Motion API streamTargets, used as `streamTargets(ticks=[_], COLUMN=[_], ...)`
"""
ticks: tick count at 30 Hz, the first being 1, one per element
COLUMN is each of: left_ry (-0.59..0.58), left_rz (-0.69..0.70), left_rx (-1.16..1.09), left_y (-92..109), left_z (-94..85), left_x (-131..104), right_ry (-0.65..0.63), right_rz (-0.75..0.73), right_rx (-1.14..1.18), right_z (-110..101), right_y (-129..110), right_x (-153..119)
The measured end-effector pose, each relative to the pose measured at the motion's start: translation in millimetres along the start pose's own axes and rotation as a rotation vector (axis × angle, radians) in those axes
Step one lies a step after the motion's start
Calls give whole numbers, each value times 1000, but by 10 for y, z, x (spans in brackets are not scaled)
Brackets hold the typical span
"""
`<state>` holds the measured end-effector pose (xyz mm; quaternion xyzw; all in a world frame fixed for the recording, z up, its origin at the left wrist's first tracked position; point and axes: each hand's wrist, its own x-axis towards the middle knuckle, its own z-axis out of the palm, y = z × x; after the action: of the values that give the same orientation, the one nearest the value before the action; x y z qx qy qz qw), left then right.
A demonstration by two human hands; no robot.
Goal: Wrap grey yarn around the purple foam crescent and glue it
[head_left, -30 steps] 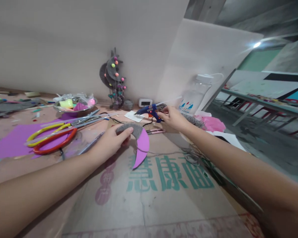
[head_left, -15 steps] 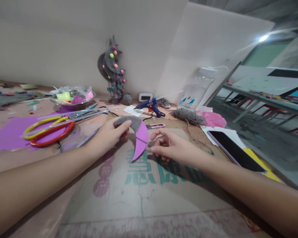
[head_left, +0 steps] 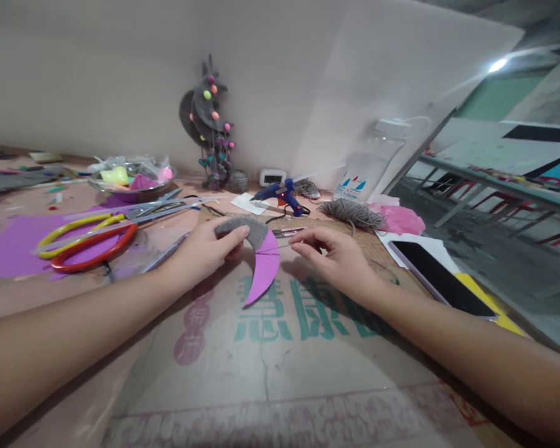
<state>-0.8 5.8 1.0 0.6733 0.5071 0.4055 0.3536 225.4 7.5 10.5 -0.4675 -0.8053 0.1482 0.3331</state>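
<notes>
A purple crescent (head_left: 267, 267), its upper part wrapped in grey yarn (head_left: 254, 229), is held above a printed cardboard sheet (head_left: 205, 398). My left hand (head_left: 219, 242) pinches the wrapped end between thumb and fingers. To the right, my right hand (head_left: 329, 252) has thumb and forefinger closed on a strand of grey yarn (head_left: 284, 244). That strand runs taut across the purple face. Behind the right hand, pink-handled thread snips (head_left: 287, 233) lie partly covered.
Behind are a blue glue gun (head_left: 280, 194), a small digital clock (head_left: 273, 178), a grey yarn skein (head_left: 352, 214) and a water bottle (head_left: 371, 162). Scissors (head_left: 93, 246) and a metal bowl (head_left: 133, 193) lie left; a phone (head_left: 441, 277) is right. A decorated grey moon (head_left: 210, 118) leans on the wall.
My right hand has moved slightly up and right, its fingers closing on the yarn and drawing it straight across the crescent. The left hand keeps its hold.
</notes>
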Motion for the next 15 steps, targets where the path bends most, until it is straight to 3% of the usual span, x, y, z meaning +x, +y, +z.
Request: streamTargets(ticks=[8,15], left_ry=[-74,-84], left_rz=[-19,-18], left_rx=[56,71], left_y=[-7,-39], left_z=[6,20], left_x=[-11,-14], right_ry=[-2,19], right_rz=[115,71], right_rx=[4,20], right_z=[27,42], right_y=[127,117], right_x=[59,56])
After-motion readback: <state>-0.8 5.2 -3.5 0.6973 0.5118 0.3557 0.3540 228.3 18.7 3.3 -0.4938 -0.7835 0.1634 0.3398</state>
